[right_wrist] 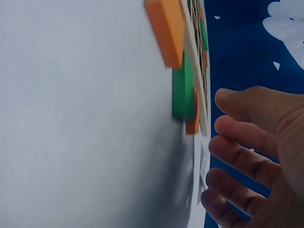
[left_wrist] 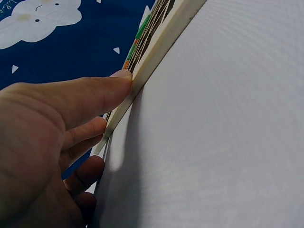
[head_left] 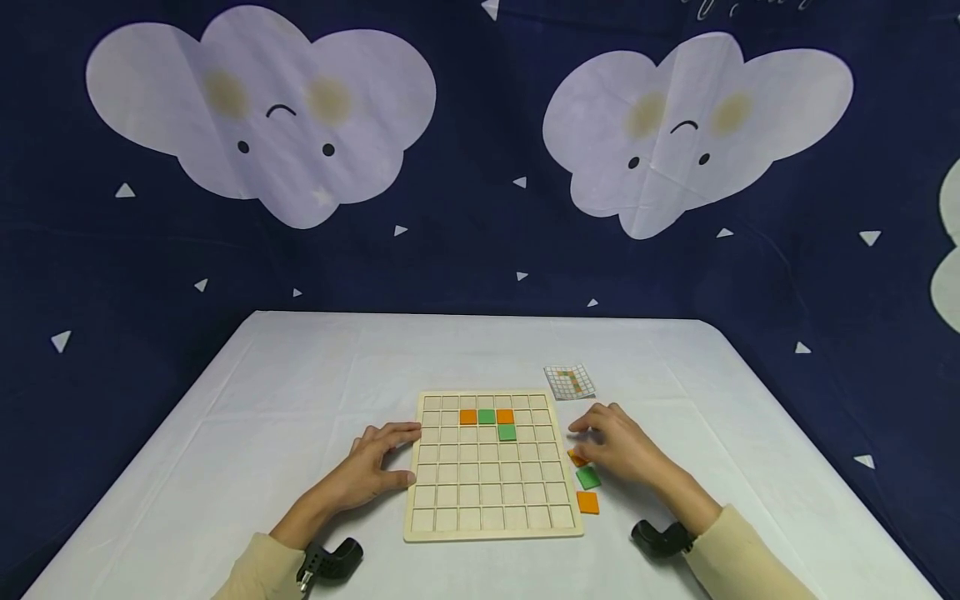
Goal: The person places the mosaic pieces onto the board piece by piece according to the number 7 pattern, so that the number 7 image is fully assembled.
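Observation:
A pale wooden grid board [head_left: 495,536] lies flat on the table. Two orange tiles and two green ones sit in its upper cells, one green tile [head_left: 507,432] below the right-hand orange tile [head_left: 506,416]. My left hand [head_left: 366,468] touches the board's left edge with thumb and fingertips, fingers extended. My right hand [head_left: 622,443] hovers by the right edge above a partly hidden orange tile [head_left: 576,457]; in the right wrist view its fingers are apart and hold nothing. Nearer me lie a loose green tile [head_left: 588,477] and another orange tile [head_left: 588,502].
A small printed card [head_left: 570,382] with a coloured grid pattern lies beyond the board's upper right corner. White cloth [head_left: 300,358] covers the table, and a dark blue curtain [head_left: 480,267] with clouds hangs behind. Each wrist wears a black camera [head_left: 663,540].

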Demonstrator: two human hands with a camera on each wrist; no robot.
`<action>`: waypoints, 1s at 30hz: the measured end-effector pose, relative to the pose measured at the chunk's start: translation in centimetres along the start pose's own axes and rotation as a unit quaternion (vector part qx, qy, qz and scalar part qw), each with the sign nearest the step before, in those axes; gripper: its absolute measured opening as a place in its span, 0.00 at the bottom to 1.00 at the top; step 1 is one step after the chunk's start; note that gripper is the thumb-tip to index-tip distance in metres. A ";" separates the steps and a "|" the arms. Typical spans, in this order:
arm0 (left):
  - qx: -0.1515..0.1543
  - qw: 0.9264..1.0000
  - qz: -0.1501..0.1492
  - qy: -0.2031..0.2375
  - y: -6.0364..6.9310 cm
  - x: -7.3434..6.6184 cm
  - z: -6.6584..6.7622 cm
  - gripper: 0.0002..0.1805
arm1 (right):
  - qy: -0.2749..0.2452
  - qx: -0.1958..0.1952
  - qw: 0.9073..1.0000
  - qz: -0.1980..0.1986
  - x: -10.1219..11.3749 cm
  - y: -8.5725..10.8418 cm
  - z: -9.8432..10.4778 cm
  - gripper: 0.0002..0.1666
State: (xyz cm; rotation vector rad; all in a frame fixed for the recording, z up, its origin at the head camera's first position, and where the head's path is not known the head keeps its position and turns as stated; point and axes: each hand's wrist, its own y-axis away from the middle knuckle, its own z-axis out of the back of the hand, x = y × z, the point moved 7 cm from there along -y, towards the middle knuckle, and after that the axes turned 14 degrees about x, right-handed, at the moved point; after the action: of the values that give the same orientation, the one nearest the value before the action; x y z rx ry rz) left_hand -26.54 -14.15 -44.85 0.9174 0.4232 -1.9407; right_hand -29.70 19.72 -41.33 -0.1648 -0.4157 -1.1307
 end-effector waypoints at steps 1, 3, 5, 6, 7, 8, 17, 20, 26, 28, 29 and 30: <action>0.000 1.000 0.000 0.001 0.0 0.0 0.0 0.34 | 0.000 0.002 1.000 0.000 -0.2 0.1 0.0 0.15; 0.000 1.000 -0.001 0.002 0.0 0.0 0.0 0.34 | 0.002 0.007 1.000 -0.001 -0.4 0.3 -0.1 0.15; -0.001 1.000 -0.001 0.000 0.0 0.0 0.0 0.34 | 0.000 0.012 1.000 0.000 -0.6 0.5 -0.2 0.15; -0.001 1.000 0.000 -0.001 0.0 0.0 0.0 0.34 | 0.001 0.014 1.000 0.000 -0.7 0.5 -0.2 0.15; -0.001 1.000 0.000 -0.003 0.0 0.0 0.0 0.34 | 0.003 0.015 1.000 0.001 -0.8 0.6 -0.2 0.15; -0.001 1.000 0.000 -0.004 0.0 0.0 0.0 0.34 | 0.005 0.016 1.000 0.002 -0.8 0.7 -0.2 0.14; -0.001 1.000 -0.004 0.001 0.0 -0.1 0.0 0.33 | 0.013 0.022 1.000 0.006 -1.5 1.1 -0.3 0.15; -0.002 1.000 -0.004 -0.004 0.0 -0.1 0.0 0.33 | 0.020 0.022 0.999 0.014 -1.6 1.2 -0.4 0.15; -0.003 1.000 -0.005 -0.011 0.0 -0.1 0.0 0.33 | 0.027 0.020 0.999 0.040 -1.8 1.2 -0.4 0.15; -0.004 1.000 -0.006 -0.011 0.0 -0.1 0.0 0.33 | 0.025 0.019 0.998 0.050 -1.8 1.2 -0.4 0.14; -0.003 1.000 -0.005 -0.010 0.0 -0.1 0.0 0.33 | 0.024 0.020 0.998 0.054 -1.8 1.2 -0.5 0.14; -0.004 1.000 -0.006 -0.010 0.0 -0.1 0.0 0.33 | 0.021 0.021 0.998 0.059 -1.7 1.2 -0.5 0.14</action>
State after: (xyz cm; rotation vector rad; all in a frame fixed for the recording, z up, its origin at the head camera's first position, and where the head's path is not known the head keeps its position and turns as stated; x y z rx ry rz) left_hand -26.52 -14.12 -44.77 0.8922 0.4249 -1.9560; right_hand -29.12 21.52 -42.39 -0.1268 -0.3881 -1.0061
